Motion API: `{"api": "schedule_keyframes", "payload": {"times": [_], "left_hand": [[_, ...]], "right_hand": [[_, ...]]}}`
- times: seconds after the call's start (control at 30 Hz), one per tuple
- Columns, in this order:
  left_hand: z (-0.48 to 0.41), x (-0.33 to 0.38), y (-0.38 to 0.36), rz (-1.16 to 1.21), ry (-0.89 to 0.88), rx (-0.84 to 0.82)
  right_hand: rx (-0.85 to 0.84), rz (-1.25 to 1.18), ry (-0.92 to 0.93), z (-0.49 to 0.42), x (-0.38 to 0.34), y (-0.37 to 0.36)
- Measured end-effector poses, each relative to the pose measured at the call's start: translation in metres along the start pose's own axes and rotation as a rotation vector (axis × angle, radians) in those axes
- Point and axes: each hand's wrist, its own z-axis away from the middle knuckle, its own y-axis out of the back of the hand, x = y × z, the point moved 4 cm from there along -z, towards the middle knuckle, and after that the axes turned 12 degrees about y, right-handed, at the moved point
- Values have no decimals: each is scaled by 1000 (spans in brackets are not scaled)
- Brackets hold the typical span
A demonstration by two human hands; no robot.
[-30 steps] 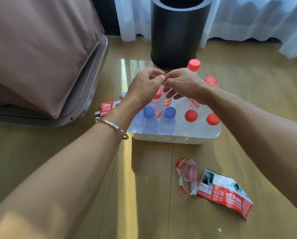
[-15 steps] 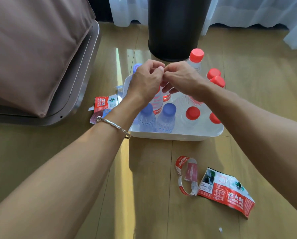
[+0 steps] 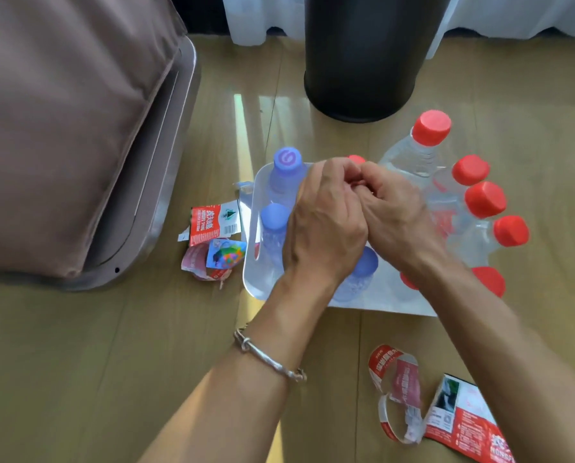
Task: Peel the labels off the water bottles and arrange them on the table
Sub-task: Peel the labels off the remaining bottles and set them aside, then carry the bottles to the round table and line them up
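Observation:
A white tray (image 3: 251, 248) on the wooden floor holds several clear water bottles: blue-capped ones (image 3: 286, 159) at its left, red-capped ones (image 3: 485, 199) at its right, and a taller red-capped bottle (image 3: 431, 127) at the back. Above the tray's middle, my left hand (image 3: 326, 225) and my right hand (image 3: 399, 215) meet with curled fingers. Their fingertips pinch something small between them that looks like a bit of red label; most of it is hidden. A red cap (image 3: 356, 159) peeks out just behind my left hand.
Peeled red labels lie left of the tray (image 3: 209, 222) and on the floor in front right (image 3: 460, 426). A black round bin (image 3: 363, 55) stands behind the tray. A brown cushion on a grey base (image 3: 62, 111) fills the left side.
My view has moved closer and over the tray. Both hands stay pressed together at the fingertips and have sunk lower over the bottles.

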Motion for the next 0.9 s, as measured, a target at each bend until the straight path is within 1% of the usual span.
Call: {"api": "schedule_keyframes", "payload": {"times": [0.07, 0.13, 0.2, 0.27, 0.4, 0.43, 0.5, 0.57, 0.63, 0.73, 0.9], "left_hand": [[2, 4, 0, -18, -25, 21], [-6, 5, -2, -21, -14, 28], [-11, 4, -1, -48, 22, 33], [-12, 7, 1, -94, 53, -6], [-12, 12, 9, -244, 98, -217], [-13, 15, 13, -285, 100, -249], [-12, 28, 25, -345, 112, -259], [-7, 46, 40, -375, 159, -281], [2, 63, 56, -352, 224, -313], [24, 81, 77, -278, 311, -286], [58, 86, 86, -249, 399, -314]], "right_hand": [[83, 14, -27, 5, -2, 4], [197, 11, -85, 2, -5, 8], [239, -10, -120, -2, -6, 7], [239, -22, -153, -5, -8, 5], [116, 19, -182, -4, -13, 7], [81, 33, -193, -3, -15, 10], [26, 83, -215, -5, -19, 17], [-21, 113, -232, -6, -29, 25], [-39, 102, -261, -2, -45, 31], [-57, 64, -317, 21, -70, 35], [-290, 81, -339, 63, -89, 26]]}}
